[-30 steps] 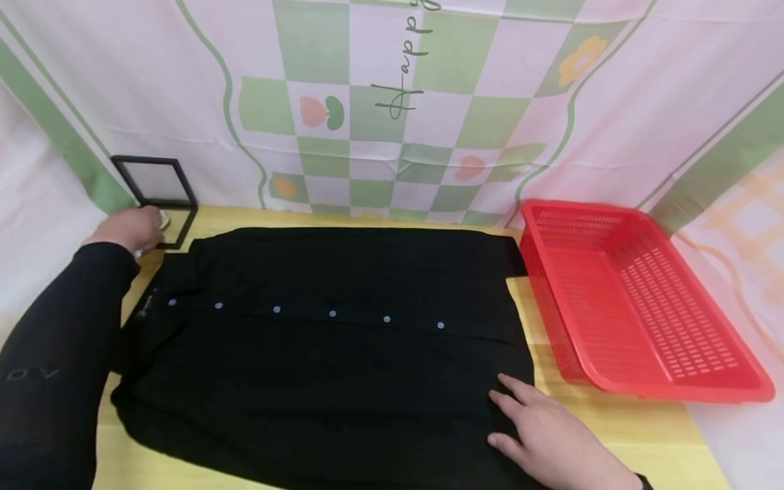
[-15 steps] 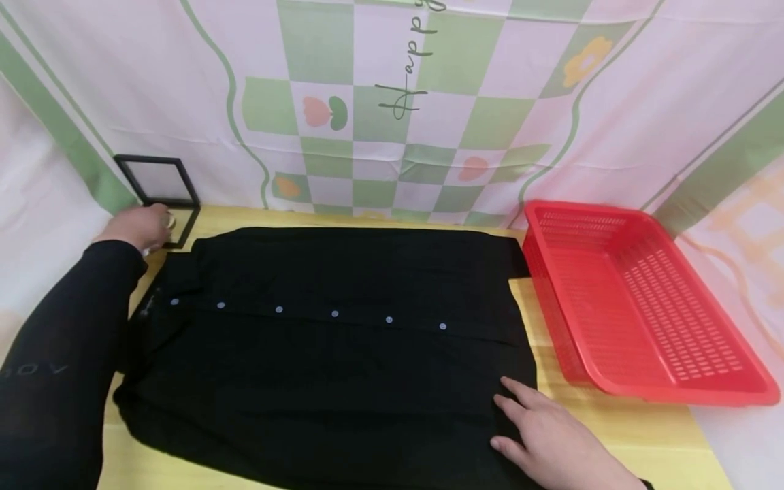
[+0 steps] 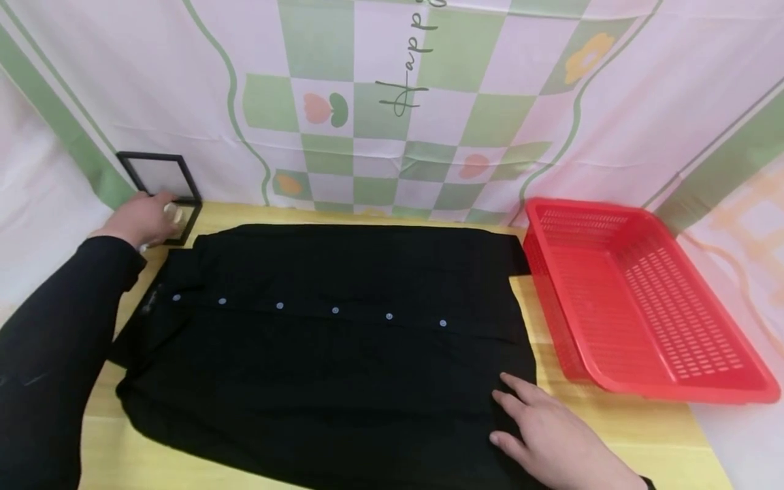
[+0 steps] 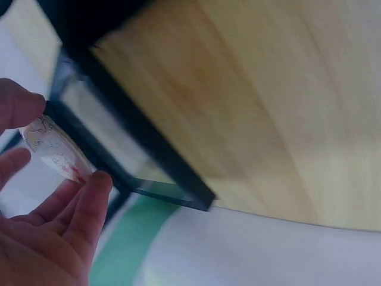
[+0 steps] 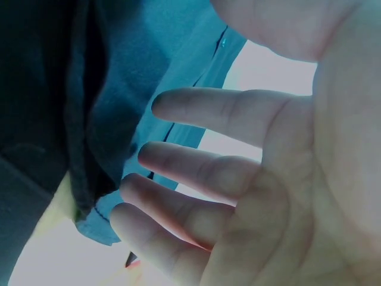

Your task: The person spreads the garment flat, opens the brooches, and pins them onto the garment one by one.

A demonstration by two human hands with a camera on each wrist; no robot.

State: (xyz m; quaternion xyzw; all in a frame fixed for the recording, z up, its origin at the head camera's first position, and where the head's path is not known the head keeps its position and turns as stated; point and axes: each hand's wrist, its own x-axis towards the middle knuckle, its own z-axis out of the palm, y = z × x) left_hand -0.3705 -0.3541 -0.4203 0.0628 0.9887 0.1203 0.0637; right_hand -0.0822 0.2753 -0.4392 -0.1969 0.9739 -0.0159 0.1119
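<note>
In the left wrist view my left hand (image 4: pixel 56 229) pinches a small pale disc (image 4: pixel 56 149) by its edges, between thumb and fingertips. Fine dark lines and a reddish patch mark its face. Behind the disc is an open black frame (image 4: pixel 149 137) with clear panes; in the head view the left hand (image 3: pixel 139 218) overlaps the frame's lower half, while its other half stands up against the curtain. A black button-up shirt (image 3: pixel 343 367) lies spread out, collar to the left. My right hand (image 3: pixel 545 432) is at the shirt's lower right hem, fingers extended and slightly spread.
A red perforated plastic basket (image 3: pixel 612 292) stands on the right side of the yellow wood-patterned table (image 3: pixel 649 429). A green-and-white checked curtain (image 3: pixel 380 116) hangs along the back, close behind the frame and basket.
My left hand has shifted slightly up and to the right over the frame, and more of the disc shows. The right hand stays at the shirt's hem.
</note>
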